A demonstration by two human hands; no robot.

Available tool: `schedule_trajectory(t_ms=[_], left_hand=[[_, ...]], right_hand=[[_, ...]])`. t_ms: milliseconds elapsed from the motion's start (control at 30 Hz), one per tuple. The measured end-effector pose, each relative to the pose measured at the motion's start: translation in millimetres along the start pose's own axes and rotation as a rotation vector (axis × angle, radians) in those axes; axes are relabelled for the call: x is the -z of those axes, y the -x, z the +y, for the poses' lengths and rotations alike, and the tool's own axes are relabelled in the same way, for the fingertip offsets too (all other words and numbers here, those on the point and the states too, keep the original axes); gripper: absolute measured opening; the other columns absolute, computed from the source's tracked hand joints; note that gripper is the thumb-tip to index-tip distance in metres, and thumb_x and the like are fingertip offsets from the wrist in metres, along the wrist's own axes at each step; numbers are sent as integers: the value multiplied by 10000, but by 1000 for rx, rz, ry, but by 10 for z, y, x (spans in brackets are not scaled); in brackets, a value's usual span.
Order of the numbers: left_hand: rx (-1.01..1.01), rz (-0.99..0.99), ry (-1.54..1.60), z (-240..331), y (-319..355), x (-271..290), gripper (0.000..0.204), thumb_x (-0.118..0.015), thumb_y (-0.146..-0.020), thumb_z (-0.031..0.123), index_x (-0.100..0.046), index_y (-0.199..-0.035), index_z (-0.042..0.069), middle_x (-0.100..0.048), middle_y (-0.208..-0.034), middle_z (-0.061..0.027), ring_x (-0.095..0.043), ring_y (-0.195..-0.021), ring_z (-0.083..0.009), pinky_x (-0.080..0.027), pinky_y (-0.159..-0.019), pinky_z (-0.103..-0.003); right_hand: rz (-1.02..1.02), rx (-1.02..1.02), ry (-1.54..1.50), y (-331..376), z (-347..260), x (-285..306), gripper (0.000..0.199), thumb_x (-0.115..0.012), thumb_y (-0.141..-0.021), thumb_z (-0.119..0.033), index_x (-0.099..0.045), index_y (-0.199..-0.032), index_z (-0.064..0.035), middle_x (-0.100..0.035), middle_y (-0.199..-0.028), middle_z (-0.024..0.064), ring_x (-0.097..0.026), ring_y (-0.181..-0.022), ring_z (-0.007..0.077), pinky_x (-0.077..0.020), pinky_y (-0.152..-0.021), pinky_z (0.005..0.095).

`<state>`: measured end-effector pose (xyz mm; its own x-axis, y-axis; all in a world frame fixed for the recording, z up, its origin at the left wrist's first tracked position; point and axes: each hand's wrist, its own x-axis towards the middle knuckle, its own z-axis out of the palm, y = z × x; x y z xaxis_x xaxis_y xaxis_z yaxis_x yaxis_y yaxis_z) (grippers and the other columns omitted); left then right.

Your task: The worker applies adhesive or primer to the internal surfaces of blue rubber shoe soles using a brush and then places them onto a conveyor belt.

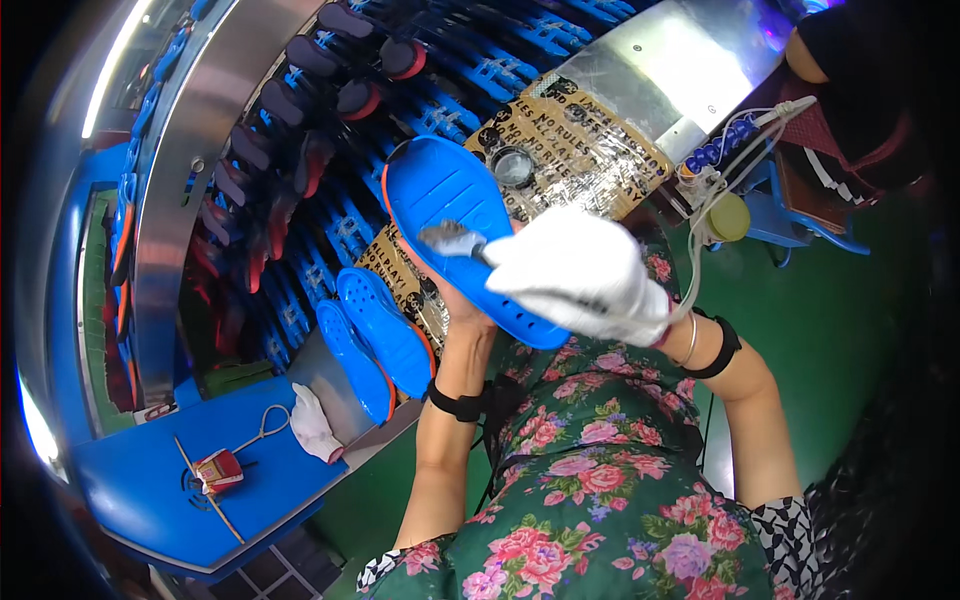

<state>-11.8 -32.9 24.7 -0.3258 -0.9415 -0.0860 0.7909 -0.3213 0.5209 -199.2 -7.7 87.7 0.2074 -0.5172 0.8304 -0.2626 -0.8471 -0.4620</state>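
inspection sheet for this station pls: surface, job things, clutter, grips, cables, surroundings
Surface: metal bench, partly covered by printed brown paper; blue shelf at lower left.
Job's things: blue shoe sole held up; small brush resting on it; two more blue soles lying on the bench edge.
Clutter: small round tin, white rag, red box with string, yellow-lidded jar.
Grips: left hand, bare, under the sole; right hand, white glove, holding the brush.
Cables: white tubing near the jar.
Surroundings: rack of dark soles; green floor; another person at upper right.
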Motion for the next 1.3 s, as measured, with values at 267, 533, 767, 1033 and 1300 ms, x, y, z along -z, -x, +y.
schedule_trajectory(t_ms=[267, 533, 767, 1033, 1300], left_hand=[[-99, 160, -197, 81, -154, -140, 1008, -363, -816, 926, -515, -1254, 31, -655, -933, -177, -653, -879, -274, -579, -786, -427], [152, -218, 33, 112, -299, 0, 1089, -458, -727, 965, -582, -1140, -35, -674, -913, -167, -592, -878, -256, -535, -798, -411], [165, -309, 66, 207, -454, 114, 1043, -500, -743, 935, -551, -1139, -29, -660, -948, -138, -575, -905, -244, -509, -879, -389], [153, -236, 111, 229, -522, 19, 1068, -419, -766, 940, -503, -1342, 45, -652, -1023, -205, -643, -808, -312, -521, -738, -442], [348, -184, 29, 294, -548, -195, 1068, -397, -797, 922, -470, -1382, 32, -648, -1015, -241, -660, -772, -363, -575, -649, -478]], right_hand=[[38, -166, -124, 92, 54, 96, 191, -793, -807, -112, -786, -997, -124, -758, -995, 70, -719, -872, 242, -574, -749, 336], [107, -290, -269, 235, -9, 129, 177, -810, -768, -50, -789, -936, -98, -773, -950, 68, -727, -839, 226, -571, -752, 349], [53, -181, -331, 387, -65, 77, 205, -808, -783, -81, -775, -983, -109, -757, -1005, 66, -716, -872, 241, -576, -721, 352], [-33, -61, -88, 482, -178, 128, 266, -796, -791, -81, -770, -1050, -134, -756, -1043, 58, -721, -872, 244, -578, -737, 365], [23, -53, -117, 474, -62, 180, 162, -758, -803, -54, -753, -948, -125, -748, -968, 63, -701, -853, 258, -564, -717, 353]])
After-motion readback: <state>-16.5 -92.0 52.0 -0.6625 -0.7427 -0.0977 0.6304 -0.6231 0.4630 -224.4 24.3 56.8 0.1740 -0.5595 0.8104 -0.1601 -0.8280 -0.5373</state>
